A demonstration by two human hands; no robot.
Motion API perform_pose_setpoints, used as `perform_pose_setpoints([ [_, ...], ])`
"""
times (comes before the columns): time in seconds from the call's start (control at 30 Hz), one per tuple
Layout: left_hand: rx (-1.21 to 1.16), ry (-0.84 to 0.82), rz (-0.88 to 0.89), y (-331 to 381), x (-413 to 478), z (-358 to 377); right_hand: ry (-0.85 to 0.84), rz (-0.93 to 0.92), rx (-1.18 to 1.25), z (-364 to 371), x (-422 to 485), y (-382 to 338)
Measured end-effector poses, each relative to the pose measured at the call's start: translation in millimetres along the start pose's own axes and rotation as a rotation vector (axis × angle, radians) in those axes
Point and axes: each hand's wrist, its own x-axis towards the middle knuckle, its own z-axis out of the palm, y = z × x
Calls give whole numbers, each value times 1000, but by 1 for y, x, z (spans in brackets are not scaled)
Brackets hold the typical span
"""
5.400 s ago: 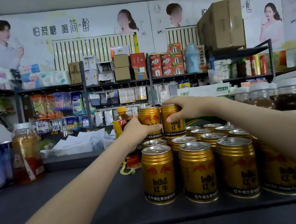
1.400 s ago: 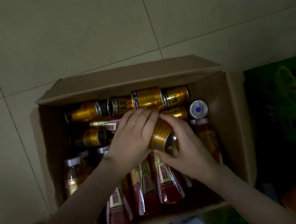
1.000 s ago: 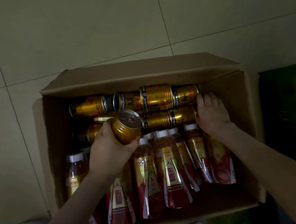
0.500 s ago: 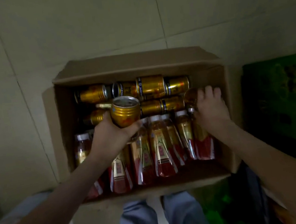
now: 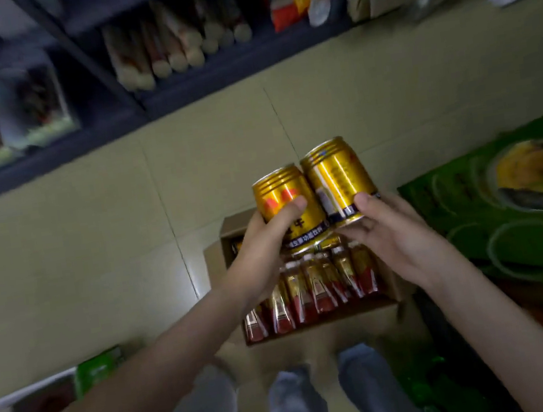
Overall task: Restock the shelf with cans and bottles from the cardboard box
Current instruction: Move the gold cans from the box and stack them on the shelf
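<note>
Above the cardboard box (image 5: 228, 227) on the floor (image 5: 96, 249), you hold two gold cans side by side, their walls touching. Your left grip (image 5: 262, 252) is clamped round the left can (image 5: 288, 200), thumb across its front and fingers wrapped behind. Your right grip (image 5: 395, 241) cups the right can (image 5: 337, 176) near its base, thumb pressed on its lower side, the palm turned up beneath it.

Both cans tilt with their tops pointing away from you. Each is shiny gold with ribbed rings round the shoulder. The left can shows a red emblem, dark characters and a dark blue band with white print near its base. The right can shows a pale panel of small print and the same blue band.

Below your hands, the box holds a row of bottles (image 5: 311, 283) lying down, white caps towards the far side, with red and gold labels. A little more gold shows just beyond the caps, too hidden to tell what it is.

Across the floor runs a dark shelf (image 5: 210, 67), blurred, with pale packets standing on it. A green carton (image 5: 506, 216) sits just right of the box. Your grey trouser legs (image 5: 289, 407) show at the bottom edge.
</note>
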Motion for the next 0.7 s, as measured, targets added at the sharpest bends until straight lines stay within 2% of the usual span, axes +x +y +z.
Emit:
perform_pose_setpoints([
  [0.07,34,-89,20,30,-43,15,-64,-57,-69,15,-48,-39],
  [0.2,153,-283,78,77,-116,57,-82,-141,-247,32,-155,-90],
  [0.37,319,-556,189,113,-202,138,100,-326,-286,44,-301,-117],
  [0.53,422,-799,294,107,-296,228,296,-578,-226,40,-444,-115],
  [0.7,525,-992,402,53,-390,291,328,-739,-99,22,-580,-66],
])
